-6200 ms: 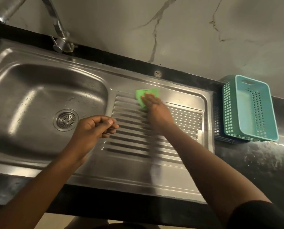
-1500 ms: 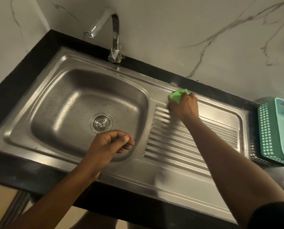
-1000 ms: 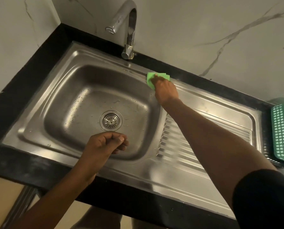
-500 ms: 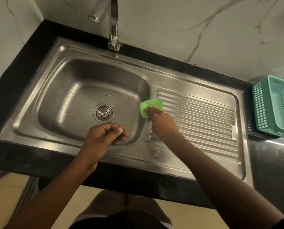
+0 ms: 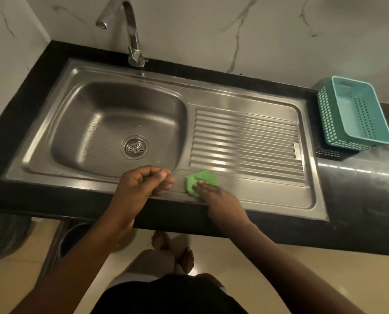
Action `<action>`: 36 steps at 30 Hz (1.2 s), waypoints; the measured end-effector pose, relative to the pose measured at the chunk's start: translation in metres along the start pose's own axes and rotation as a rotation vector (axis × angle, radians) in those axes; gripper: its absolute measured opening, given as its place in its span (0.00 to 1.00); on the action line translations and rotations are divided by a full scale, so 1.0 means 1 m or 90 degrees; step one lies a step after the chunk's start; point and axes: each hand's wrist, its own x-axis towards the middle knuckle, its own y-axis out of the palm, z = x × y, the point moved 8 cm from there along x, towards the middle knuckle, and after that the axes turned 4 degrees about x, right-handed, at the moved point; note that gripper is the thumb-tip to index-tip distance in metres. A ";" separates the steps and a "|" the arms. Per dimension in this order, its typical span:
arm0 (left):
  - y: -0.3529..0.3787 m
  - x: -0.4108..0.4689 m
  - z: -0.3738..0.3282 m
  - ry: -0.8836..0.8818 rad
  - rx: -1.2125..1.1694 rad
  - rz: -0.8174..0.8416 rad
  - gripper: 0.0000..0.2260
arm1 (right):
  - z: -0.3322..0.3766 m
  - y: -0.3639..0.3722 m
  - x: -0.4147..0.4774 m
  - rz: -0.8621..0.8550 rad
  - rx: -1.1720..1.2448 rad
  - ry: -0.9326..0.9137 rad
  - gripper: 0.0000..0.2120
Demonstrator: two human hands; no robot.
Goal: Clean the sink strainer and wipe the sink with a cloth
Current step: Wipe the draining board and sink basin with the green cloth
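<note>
The right hand [image 5: 216, 196] presses the small green cloth [image 5: 200, 181] flat under spread fingers on the stainless steel sink [image 5: 268, 196] near its front edge — best kept flat, strokes overlapping. The left hand [image 5: 141, 184] hovers loosely curled, empty. The round metal strainer [image 5: 134, 147] sits in the basin floor.

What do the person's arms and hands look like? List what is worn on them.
Both forearms are bare. The left hand and right hand show no gloves, rings, watch or bracelets. No sleeve is visible on either arm in this view.
</note>
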 end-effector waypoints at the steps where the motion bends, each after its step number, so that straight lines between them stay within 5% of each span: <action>1: 0.001 -0.004 0.001 0.002 0.003 0.000 0.09 | -0.012 -0.005 -0.009 -0.014 -0.003 0.013 0.30; 5: 0.001 -0.017 0.005 0.000 0.016 -0.001 0.08 | -0.076 -0.030 -0.044 -0.097 -0.017 0.118 0.29; 13: -0.006 -0.015 0.010 -0.018 0.019 0.039 0.09 | -0.211 -0.089 -0.100 -0.342 0.071 0.508 0.24; 21: -0.021 0.015 0.007 -0.020 0.029 0.110 0.10 | -0.096 -0.055 0.024 -0.322 0.130 0.440 0.09; 28: -0.028 0.035 -0.005 -0.008 0.030 0.143 0.13 | 0.062 -0.008 0.113 -0.149 0.004 0.149 0.11; 31: -0.029 0.041 -0.015 0.000 0.022 0.148 0.10 | 0.076 0.012 0.117 -0.065 -0.090 0.064 0.11; 36: -0.037 0.047 -0.014 -0.007 0.035 0.165 0.07 | 0.031 -0.018 0.063 -0.158 -0.011 0.073 0.15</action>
